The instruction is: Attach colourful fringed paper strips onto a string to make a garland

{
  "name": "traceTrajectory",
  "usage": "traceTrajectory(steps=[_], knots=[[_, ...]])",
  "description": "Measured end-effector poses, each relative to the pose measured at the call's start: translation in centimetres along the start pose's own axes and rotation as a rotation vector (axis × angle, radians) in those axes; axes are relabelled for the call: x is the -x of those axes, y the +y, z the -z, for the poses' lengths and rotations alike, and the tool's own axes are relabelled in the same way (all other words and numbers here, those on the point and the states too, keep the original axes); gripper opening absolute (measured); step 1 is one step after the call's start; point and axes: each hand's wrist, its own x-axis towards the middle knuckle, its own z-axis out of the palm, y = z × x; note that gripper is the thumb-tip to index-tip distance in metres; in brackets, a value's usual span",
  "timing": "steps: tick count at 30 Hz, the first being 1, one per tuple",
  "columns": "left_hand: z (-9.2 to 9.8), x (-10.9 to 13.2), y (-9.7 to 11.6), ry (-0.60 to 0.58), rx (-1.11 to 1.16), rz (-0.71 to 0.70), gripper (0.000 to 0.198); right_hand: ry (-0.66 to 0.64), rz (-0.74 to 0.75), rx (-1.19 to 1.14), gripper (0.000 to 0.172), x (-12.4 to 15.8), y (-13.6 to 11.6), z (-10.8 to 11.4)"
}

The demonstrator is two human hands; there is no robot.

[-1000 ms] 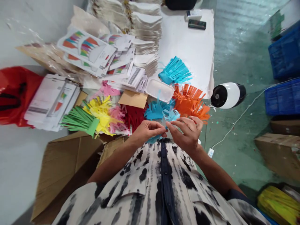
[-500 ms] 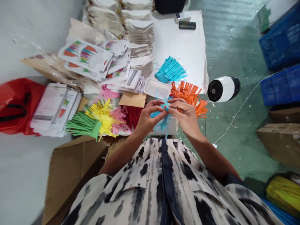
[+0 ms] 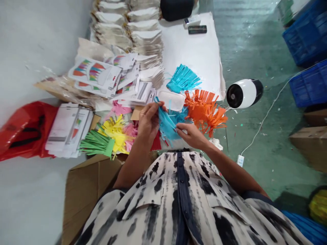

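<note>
Above white paper sheet (image 3: 190, 54), left hand (image 3: 149, 122) fingers clamped on blue fringed paper (image 3: 166, 124); right hand (image 3: 191, 134) fingers pinching its lower end, orange fringed paper (image 3: 204, 112) just beside.

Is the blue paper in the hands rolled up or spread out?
Spread out: the blue paper hangs in loose strips, fanning between the left hand and right hand.

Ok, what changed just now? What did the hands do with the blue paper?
The left hand and right hand were close together, and they have moved apart. The left hand now holds up the blue paper fringe, and the right hand reaches it from the side. The orange paper fringe and white fan stayed put.
</note>
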Motion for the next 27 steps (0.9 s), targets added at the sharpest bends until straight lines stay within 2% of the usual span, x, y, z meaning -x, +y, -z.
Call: traceTrajectory(steps=[2, 3, 5, 8, 12, 15, 17, 22, 25, 27], knots=[[0.8, -0.9, 0.3, 0.101, -0.002, -0.051, 0.031, -0.086, -0.013, 0.063, 0.031, 1.1, 2.2, 0.2], [1.0, -1.1, 0.4, 0.115, -0.030, -0.065, 0.032, -0.073, -0.023, 0.078, 0.029, 1.5, 3.0, 0.5], [1.1, -0.9, 0.2, 0.075, -0.116, -0.073, 0.032, 0.072, -0.043, 0.093, 0.030, 1.6, 3.4, 1.5], [0.2, 0.3, -0.7, -0.039, -0.286, -0.071, 0.026, 0.312, 0.016, 0.049, 0.030, 0.1, 1.2, 2.9], [-1.1, 1.6, -1.9, -0.130, -0.461, -0.109, 0.022, 0.366, 0.115, -0.032, 0.026, -2.7, -3.0, 3.2], [-0.9, 1.8, -2.3, -0.166, -0.534, -0.140, 0.017, 0.421, 0.109, -0.050, 0.019, -4.0, -3.4, 2.5], [-0.3, 2.0, -2.5, -0.169, -0.573, -0.132, 0.015, 0.399, 0.083, -0.094, 0.016, -4.5, -2.7, 2.1], [1.5, 2.6, -3.7, -0.085, -0.578, -0.028, 0.016, 0.222, -0.087, -0.230, 0.013, -5.5, -1.0, 1.1], [2.3, 2.8, -4.7, -0.036, -0.563, 0.023, 0.018, 0.218, -0.109, -0.216, 0.017, -6.5, -0.5, 0.0], [2.8, 2.8, -5.3, 0.040, -0.536, 0.067, 0.018, 0.203, -0.109, -0.191, 0.020, -7.6, 0.3, -0.7]])
